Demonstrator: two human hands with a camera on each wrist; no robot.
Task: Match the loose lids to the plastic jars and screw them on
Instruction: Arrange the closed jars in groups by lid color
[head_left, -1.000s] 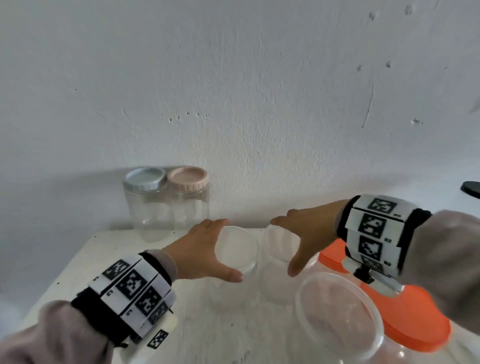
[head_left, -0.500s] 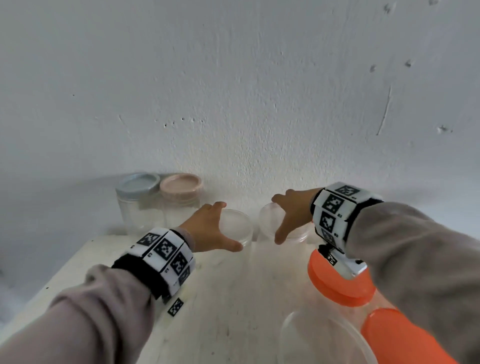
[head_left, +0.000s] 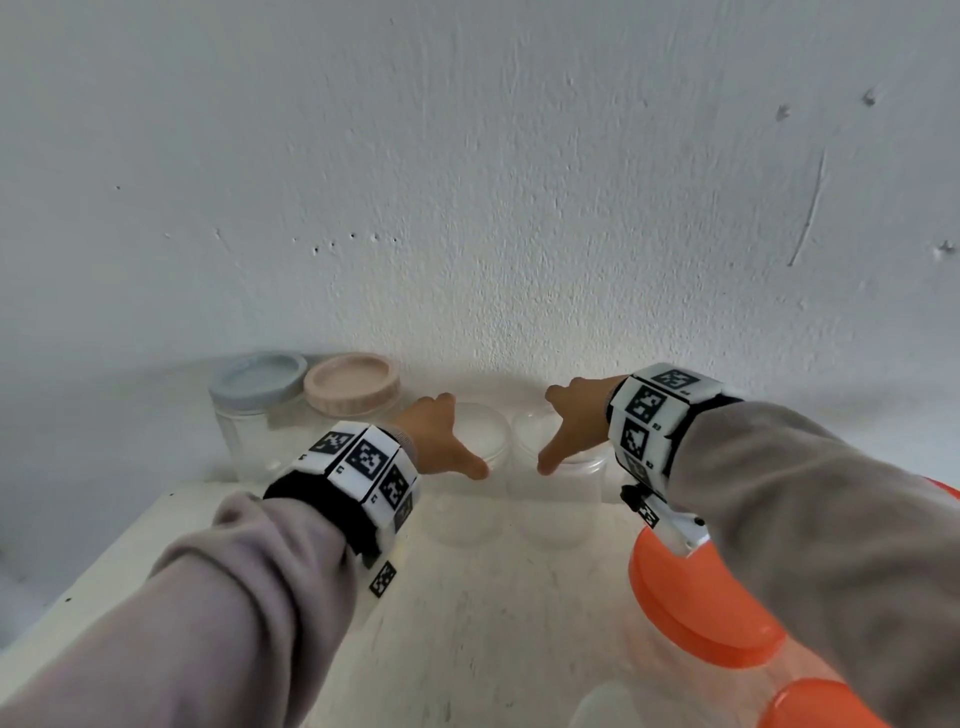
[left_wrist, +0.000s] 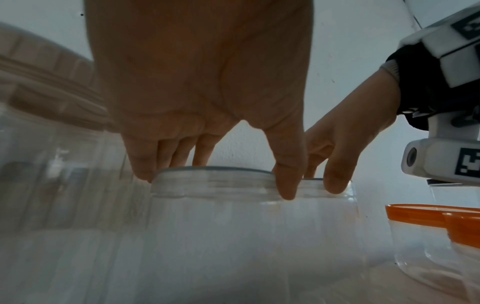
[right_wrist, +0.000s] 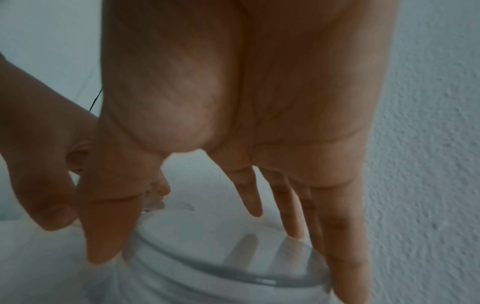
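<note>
Two clear lidless jars stand side by side near the wall. My left hand (head_left: 460, 436) grips the threaded neck of the left jar (head_left: 462, 519) from above, thumb on the near side and fingers on the far side. In the left wrist view the left hand (left_wrist: 215, 181) straddles that jar's (left_wrist: 221, 226) rim. My right hand (head_left: 553, 431) grips the neck of the right jar (head_left: 556, 519) the same way. The right wrist view shows the right hand (right_wrist: 226, 261) with its thumb outside the rim (right_wrist: 233, 273) and its fingertips at the far edge.
At the back left stand two capped jars, one with a blue lid (head_left: 257, 382) and one with a pink lid (head_left: 353, 382). Two orange-lidded jars (head_left: 696, 603) crowd the right front, under my right forearm. The white table (head_left: 467, 623) ends at a left edge.
Both hands have moved away from me toward the wall, each with its clear jar. The jars now stand beside the pink-lidded jar.
</note>
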